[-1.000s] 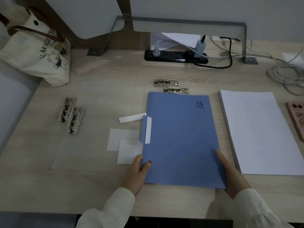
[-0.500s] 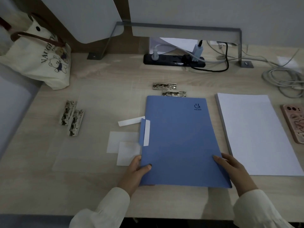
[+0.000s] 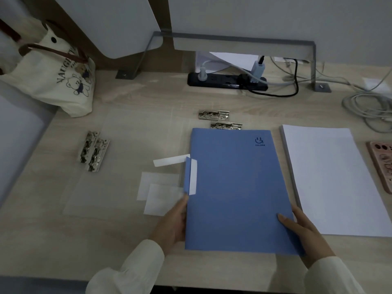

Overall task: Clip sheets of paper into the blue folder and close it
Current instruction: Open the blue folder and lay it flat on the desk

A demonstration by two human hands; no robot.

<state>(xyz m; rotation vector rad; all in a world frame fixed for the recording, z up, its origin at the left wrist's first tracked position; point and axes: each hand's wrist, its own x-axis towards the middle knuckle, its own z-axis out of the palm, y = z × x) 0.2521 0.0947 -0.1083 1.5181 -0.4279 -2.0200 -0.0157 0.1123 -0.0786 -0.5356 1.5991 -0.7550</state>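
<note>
Blue folder (image 3: 235, 187) lies shut, flat on the bench (image 3: 127, 240), just beside the paper stack (image 3: 331, 177); likely light, thin, bendy card with a slick cover, so take it at the edges; your right hand (image 3: 305, 234) pinches the lower right edge, thumb on top; left hand (image 3: 171, 225) has fingers along the left edge, grip can't be told; count: one folder, one stack, four metal clips (image 3: 214, 115) in two pairs.
</note>
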